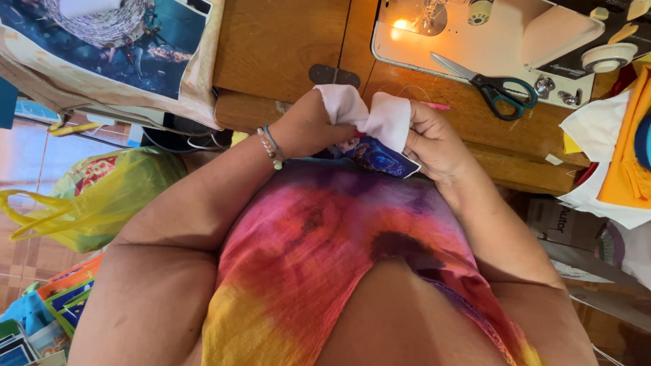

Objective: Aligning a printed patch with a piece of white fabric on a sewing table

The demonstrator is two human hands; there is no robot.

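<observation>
Both my hands hold one small fabric piece close to my chest, just in front of the wooden sewing table point(285, 47). The piece is white on its back point(380, 115) and shows a blue printed side point(376, 157) underneath. My left hand point(308, 125), with a beaded bracelet at the wrist, pinches its left fold. My right hand point(434, 146) grips its right side. The fabric is bunched between them, so its full shape is hidden.
A white sewing machine point(502, 41) with its lamp on stands at the back right, with teal-handled scissors point(495, 87) on its base. Orange and white cloth point(620, 149) lies at right. A printed cloth point(115, 54) drapes at left. A yellow plastic bag point(102, 196) sits below on the floor.
</observation>
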